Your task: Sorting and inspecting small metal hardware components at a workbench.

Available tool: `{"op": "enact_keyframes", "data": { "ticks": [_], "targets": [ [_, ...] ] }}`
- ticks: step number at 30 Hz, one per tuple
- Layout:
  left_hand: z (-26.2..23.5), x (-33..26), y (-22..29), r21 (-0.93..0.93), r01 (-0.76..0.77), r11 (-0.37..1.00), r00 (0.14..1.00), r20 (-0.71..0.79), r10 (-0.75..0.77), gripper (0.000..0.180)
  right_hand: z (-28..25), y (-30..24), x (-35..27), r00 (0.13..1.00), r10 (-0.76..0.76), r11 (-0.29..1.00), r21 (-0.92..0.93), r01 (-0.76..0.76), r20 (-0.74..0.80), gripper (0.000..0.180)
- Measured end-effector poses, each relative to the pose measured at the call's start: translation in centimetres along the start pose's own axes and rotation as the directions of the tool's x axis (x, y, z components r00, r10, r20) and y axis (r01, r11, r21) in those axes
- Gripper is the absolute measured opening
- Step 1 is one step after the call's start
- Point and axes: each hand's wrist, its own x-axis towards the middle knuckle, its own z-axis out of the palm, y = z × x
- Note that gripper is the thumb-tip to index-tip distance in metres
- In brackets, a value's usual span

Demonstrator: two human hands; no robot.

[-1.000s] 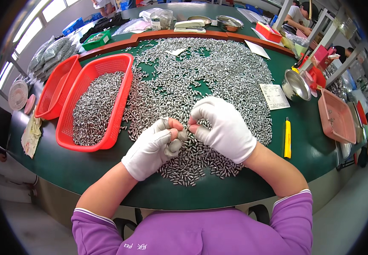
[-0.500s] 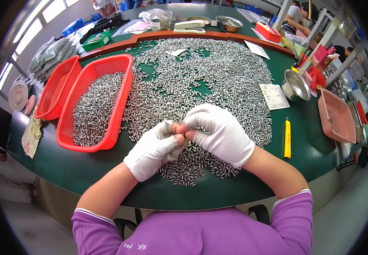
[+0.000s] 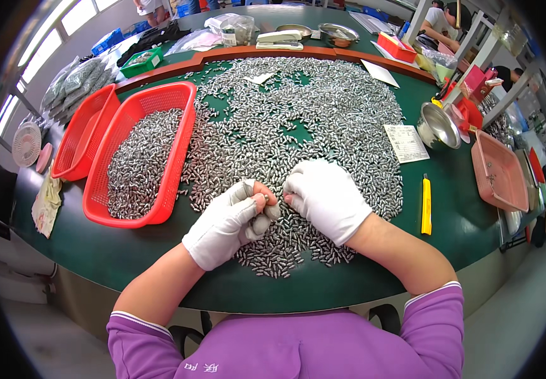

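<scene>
A wide heap of small silver metal cylinders covers the green table. Both my hands wear white gloves with bare fingertips. My left hand is closed around several of the cylinders and pinches one small metal piece between thumb and fingertip. My right hand hovers just to its right over the heap, fingertips curled inward almost touching the left hand's; what it grips is hidden.
A red mesh basket holding more cylinders sits to the left, with an empty red basket beside it. A yellow utility knife, a paper slip, a steel bowl and a pink tray lie right. Other people work at the far benches.
My two hands have shifted slightly toward me and closer together, with the fingertips still meeting over the front of the heap. The baskets and the pile stay put.
</scene>
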Motion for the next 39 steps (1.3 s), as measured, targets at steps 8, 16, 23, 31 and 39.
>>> {"op": "enact_keyframes", "data": {
  "ticks": [8,16,23,31,39],
  "targets": [
    [-0.2,0.2,0.0,-0.099,-0.044,0.994,0.999,-0.012,0.043,0.019,-4.2,0.3,-0.8,0.989,0.077,0.996,-0.046,-0.072,0.124,0.022],
    [-1.7,0.6,-0.1,-0.274,-0.233,0.933,0.972,-0.057,0.226,0.012,-4.3,-3.2,-1.7,0.976,-0.037,0.998,0.056,0.025,0.213,0.039],
    [-3.3,1.3,0.4,-0.358,-0.342,0.869,0.938,-0.075,0.339,0.01,0.5,-7.0,-1.8,0.751,-0.657,0.727,0.325,0.605,0.069,0.037],
    [-3.6,1.5,0.4,-0.309,-0.384,0.87,0.923,-0.124,0.364,0.011,2.3,-3.8,-0.1,0.851,-0.522,0.85,0.05,0.525,-0.054,0.015],
    [-3.4,1.6,0.5,-0.32,-0.369,0.873,0.929,-0.089,0.36,0.011,0.3,1.9,3.6,0.87,-0.478,0.877,-0.115,0.466,-0.117,0.027]
  ]
}}
